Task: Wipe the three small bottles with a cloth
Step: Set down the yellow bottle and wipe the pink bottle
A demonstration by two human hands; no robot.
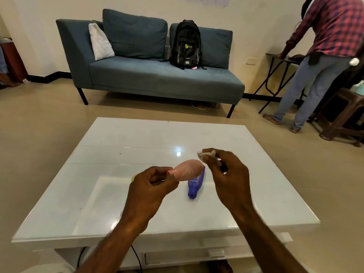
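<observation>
A blue sofa (157, 79) stands against the far wall. Nearer lies the white surface (118, 154). A person (325, 46) in a checked shirt stands at far right, and a black backpack (186, 44) sits upright on the sofa seat. Above the surface, the left grip (151, 186) pinches the pink bottle (189, 170) by its narrow end, holding it roughly level in the air. The right grip (226, 176) is just beside the bottle's rounded end. A purple bottle (195, 184) lies on its side on the surface, beneath the pink one. The right grip clasps a small white cloth (204, 153) (bunched at the fingertips).
</observation>
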